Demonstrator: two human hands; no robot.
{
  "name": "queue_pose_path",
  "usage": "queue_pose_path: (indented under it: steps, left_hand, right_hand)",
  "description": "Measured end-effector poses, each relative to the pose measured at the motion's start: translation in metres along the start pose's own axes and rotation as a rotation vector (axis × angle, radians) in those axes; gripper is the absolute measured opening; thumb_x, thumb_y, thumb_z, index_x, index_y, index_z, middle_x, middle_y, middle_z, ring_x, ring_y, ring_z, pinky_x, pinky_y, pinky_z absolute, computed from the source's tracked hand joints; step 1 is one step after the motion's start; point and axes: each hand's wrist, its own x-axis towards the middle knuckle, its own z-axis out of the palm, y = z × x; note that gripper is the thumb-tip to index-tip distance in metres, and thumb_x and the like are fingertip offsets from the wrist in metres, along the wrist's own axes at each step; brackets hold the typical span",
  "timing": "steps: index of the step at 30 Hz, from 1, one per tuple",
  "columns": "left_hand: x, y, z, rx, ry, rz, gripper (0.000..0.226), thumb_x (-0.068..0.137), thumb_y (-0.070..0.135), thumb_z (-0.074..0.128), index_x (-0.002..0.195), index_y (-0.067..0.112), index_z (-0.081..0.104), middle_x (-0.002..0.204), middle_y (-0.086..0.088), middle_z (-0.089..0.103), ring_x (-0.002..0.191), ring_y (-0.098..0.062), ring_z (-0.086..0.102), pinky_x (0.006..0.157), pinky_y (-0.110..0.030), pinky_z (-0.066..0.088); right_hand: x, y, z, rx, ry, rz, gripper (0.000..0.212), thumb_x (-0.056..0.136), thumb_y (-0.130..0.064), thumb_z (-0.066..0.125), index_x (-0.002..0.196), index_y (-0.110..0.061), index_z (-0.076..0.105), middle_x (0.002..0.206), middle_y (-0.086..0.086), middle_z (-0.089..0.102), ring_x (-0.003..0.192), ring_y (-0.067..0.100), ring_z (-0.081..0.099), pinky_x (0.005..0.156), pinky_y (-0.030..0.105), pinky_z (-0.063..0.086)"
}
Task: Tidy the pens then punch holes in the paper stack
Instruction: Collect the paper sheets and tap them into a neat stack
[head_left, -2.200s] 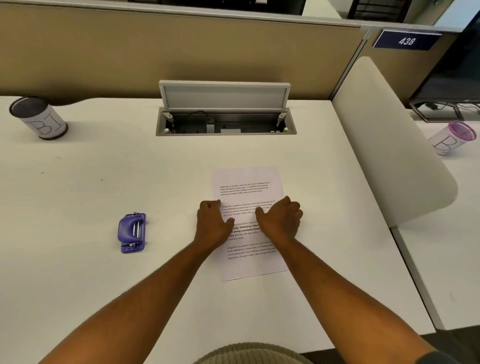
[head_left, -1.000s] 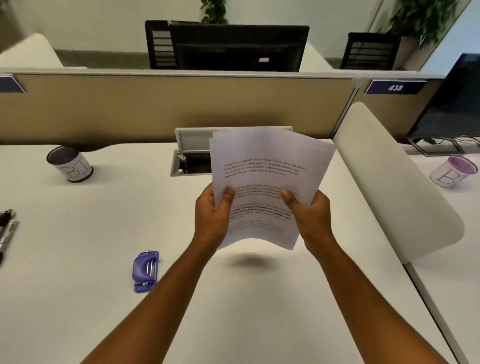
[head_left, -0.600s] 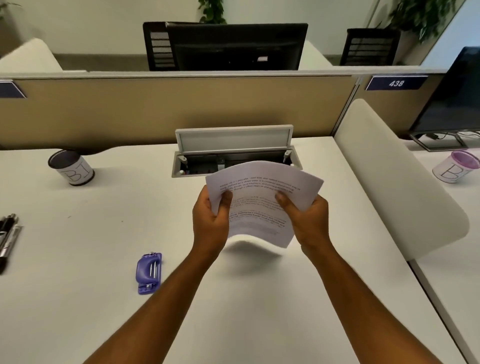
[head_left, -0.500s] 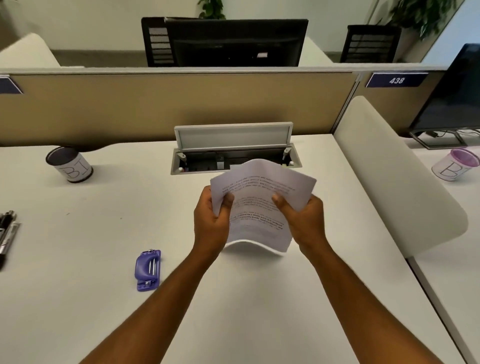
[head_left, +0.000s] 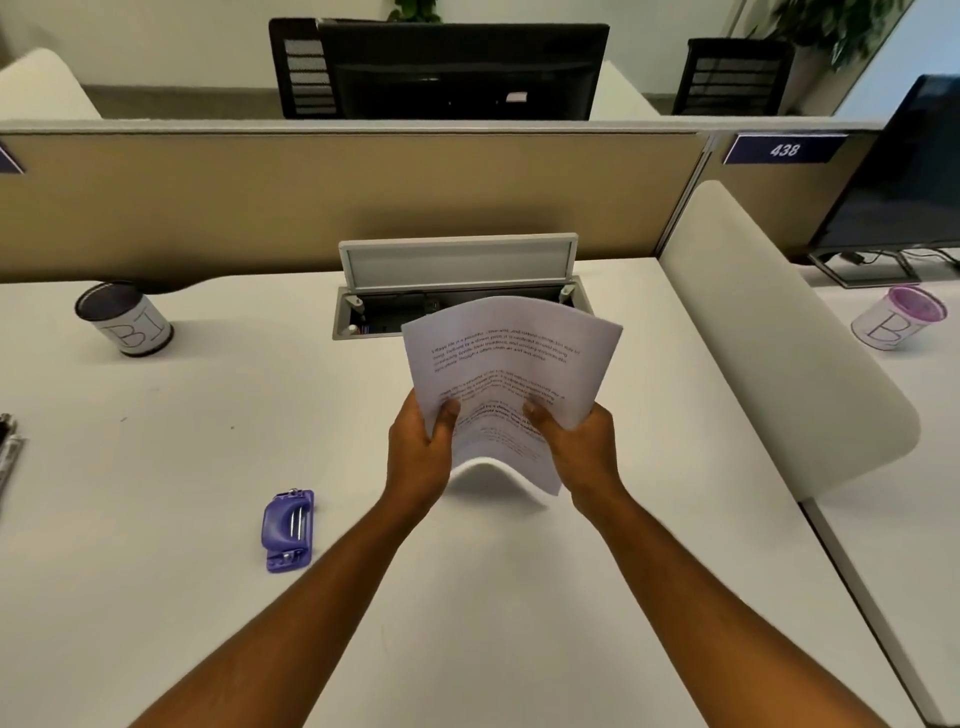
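A thin stack of printed paper is held up off the white desk, bowed so its top curls away from me. My left hand grips its left edge and my right hand grips its right edge, thumbs on the printed face. A purple hole punch lies flat on the desk to the lower left of my hands. A dark-rimmed pen cup marked with letters stands at the back left. Several pens lie at the far left edge, mostly cut off.
An open cable hatch with its lid raised sits behind the paper. A tan partition backs the desk. A white curved divider bounds the right side; beyond it stand a purple-rimmed cup and a monitor.
Both hands lifted the paper from flat on the desk. In the last second the stack has come lower and bent over at the top. The view also tilted up.
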Motion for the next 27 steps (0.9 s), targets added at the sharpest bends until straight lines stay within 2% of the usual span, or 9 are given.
queue_pose_path:
  steps: [2, 4, 7, 9, 12, 18, 20, 23, 27]
  left_hand:
    - [0.002, 0.001, -0.004, 0.036, 0.002, 0.016, 0.034, 0.098, 0.031, 0.06, 0.129, 0.025, 0.049, 0.114, 0.017, 0.061, 0.105, -0.008, 0.064, 0.07, -0.006, 0.051]
    - [0.003, -0.004, -0.009, 0.111, 0.107, -0.001, 0.053, 0.092, 0.033, 0.069, 0.136, 0.024, 0.042, 0.129, 0.014, 0.052, 0.117, -0.001, 0.054, 0.086, -0.003, 0.045]
    - [0.007, -0.009, -0.016, -0.024, 0.224, -0.236, 0.077, 0.086, 0.032, 0.077, 0.147, 0.02, 0.032, 0.146, 0.001, 0.045, 0.124, -0.005, 0.046, 0.109, -0.029, 0.041]
    - [0.008, -0.01, -0.016, -0.344, 0.097, -0.336, 0.066, 0.085, 0.028, 0.076, 0.141, 0.018, 0.044, 0.134, -0.003, 0.062, 0.117, -0.014, 0.062, 0.102, -0.041, 0.053]
    - [0.008, -0.014, -0.017, -0.673, -0.039, -0.398, 0.05, 0.085, 0.022, 0.071, 0.132, 0.018, 0.056, 0.125, -0.004, 0.071, 0.111, -0.023, 0.07, 0.083, -0.04, 0.061]
    - [0.021, -0.013, -0.044, -0.439, -0.042, -0.34, 0.038, 0.095, 0.016, 0.065, 0.132, 0.014, 0.058, 0.118, -0.007, 0.074, 0.106, -0.026, 0.072, 0.083, -0.043, 0.061]
    - [0.026, -0.012, -0.059, -0.328, -0.037, -0.325, 0.037, 0.096, 0.018, 0.064, 0.132, 0.013, 0.058, 0.12, -0.009, 0.072, 0.107, -0.03, 0.071, 0.09, -0.051, 0.058]
    - [0.031, -0.013, -0.069, -0.176, -0.047, -0.318, 0.035, 0.097, 0.022, 0.063, 0.13, 0.011, 0.059, 0.118, -0.01, 0.072, 0.104, -0.032, 0.07, 0.093, -0.058, 0.056]
    - [0.026, -0.009, -0.055, -0.044, -0.024, -0.245, 0.023, 0.099, 0.025, 0.06, 0.121, 0.016, 0.062, 0.112, -0.006, 0.072, 0.096, -0.028, 0.071, 0.088, -0.054, 0.059]
  right_hand:
    - [0.003, -0.005, -0.003, 0.071, 0.025, 0.015, 0.027, 0.079, -0.03, 0.088, 0.101, -0.025, 0.073, 0.097, -0.005, 0.08, 0.088, 0.02, 0.076, 0.068, 0.03, 0.062]
    - [0.004, -0.009, -0.005, 0.215, 0.014, 0.028, 0.03, 0.079, -0.024, 0.088, 0.106, -0.023, 0.073, 0.103, -0.002, 0.079, 0.093, 0.021, 0.076, 0.073, 0.033, 0.062]
    - [0.005, -0.014, -0.004, 0.48, -0.042, 0.091, 0.046, 0.079, -0.014, 0.086, 0.121, -0.022, 0.07, 0.12, 0.005, 0.076, 0.106, 0.025, 0.074, 0.083, 0.041, 0.063]
    - [0.004, -0.014, -0.003, 0.61, -0.101, 0.145, 0.05, 0.078, -0.01, 0.084, 0.124, -0.022, 0.07, 0.126, 0.009, 0.073, 0.113, 0.03, 0.072, 0.088, 0.046, 0.061]
    - [0.001, -0.01, 0.0, 0.663, -0.164, 0.193, 0.055, 0.083, -0.007, 0.078, 0.135, -0.018, 0.063, 0.132, 0.01, 0.069, 0.118, 0.032, 0.069, 0.091, 0.048, 0.059]
    - [0.019, -0.012, -0.029, 0.708, -0.084, 0.319, 0.046, 0.094, -0.017, 0.067, 0.14, -0.008, 0.06, 0.136, 0.016, 0.066, 0.122, 0.03, 0.065, 0.104, 0.044, 0.052]
    - [0.029, -0.015, -0.048, 0.637, -0.028, 0.337, 0.045, 0.092, -0.02, 0.069, 0.134, -0.004, 0.064, 0.133, 0.017, 0.068, 0.117, 0.031, 0.066, 0.099, 0.042, 0.055]
    - [0.039, -0.012, -0.068, 0.287, -0.01, 0.269, 0.04, 0.088, -0.026, 0.077, 0.123, -0.009, 0.071, 0.121, 0.012, 0.074, 0.114, 0.036, 0.069, 0.096, 0.047, 0.058]
    - [0.04, -0.01, -0.067, -0.074, -0.11, 0.123, 0.03, 0.084, -0.027, 0.081, 0.112, -0.021, 0.073, 0.107, -0.001, 0.079, 0.094, 0.027, 0.076, 0.084, 0.044, 0.064]
